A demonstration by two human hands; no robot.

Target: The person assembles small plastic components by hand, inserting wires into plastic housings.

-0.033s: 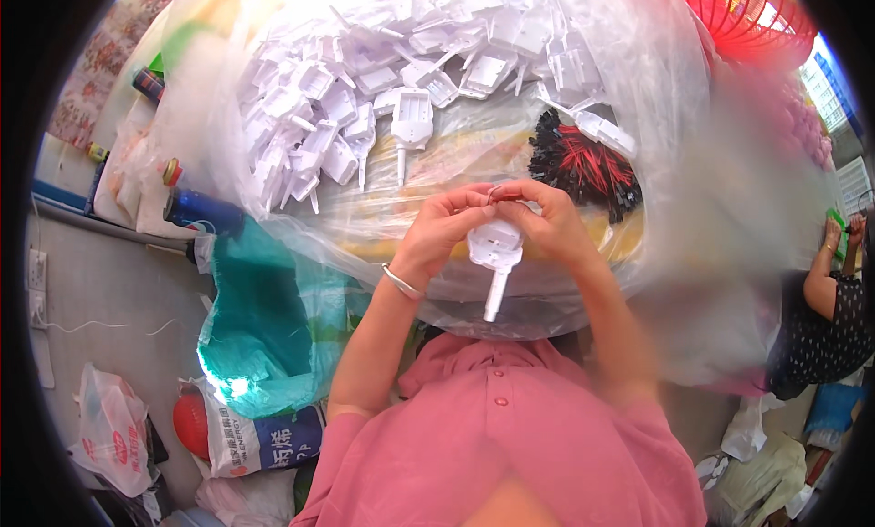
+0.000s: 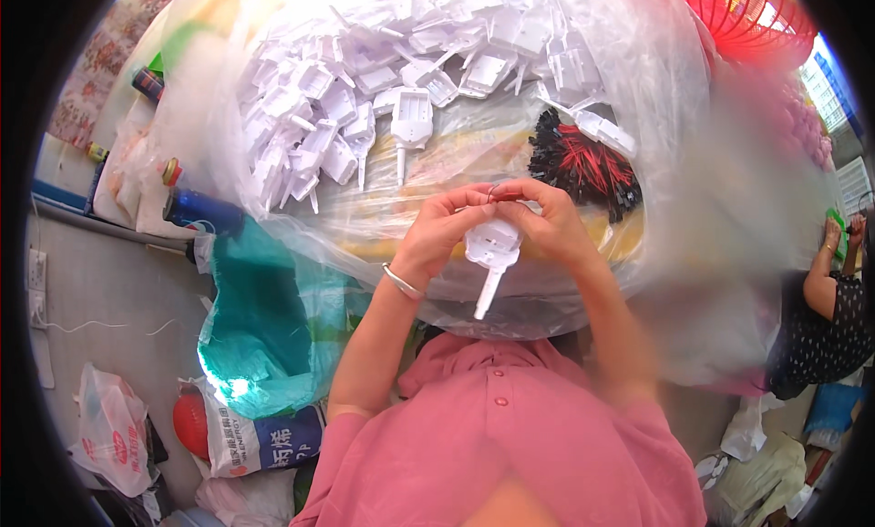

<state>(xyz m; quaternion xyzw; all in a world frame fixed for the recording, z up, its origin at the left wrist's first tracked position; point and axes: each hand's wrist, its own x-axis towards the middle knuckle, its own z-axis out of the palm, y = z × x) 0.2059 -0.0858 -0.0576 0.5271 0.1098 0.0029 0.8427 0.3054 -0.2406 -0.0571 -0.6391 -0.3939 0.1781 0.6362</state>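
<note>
At the near edge of the see-through plastic sheet point(image 2: 533, 319), I'm looking down on a white plastic piece point(image 2: 493, 244) that is hanging on the near side of both hands' fingertips. Its long axis is running near to far: wide body at the fingers, stem pointing toward the pink shirt point(image 2: 501, 427) and leaning a bit left. Left hand point(image 2: 447, 222) and right hand point(image 2: 551, 222) are both closing in a pinch at the body's far end, about equally near; I'm not able to tell which is bearing it. A thin wire point(image 2: 493, 193) is showing between the fingertips, its ends hidden.

Edges: sheet rim is curving just beyond the stem tip, shirt front nearer. Room for moving is lying mostly between the left forearm point(image 2: 369, 349) and right forearm point(image 2: 615, 322), around the stem. Far and right, a red-and-black wire bundle point(image 2: 591, 167) is sitting just past the right hand; far and left, a heap of white pieces point(image 2: 314, 85) is spreading, well apart from the fingers.
</note>
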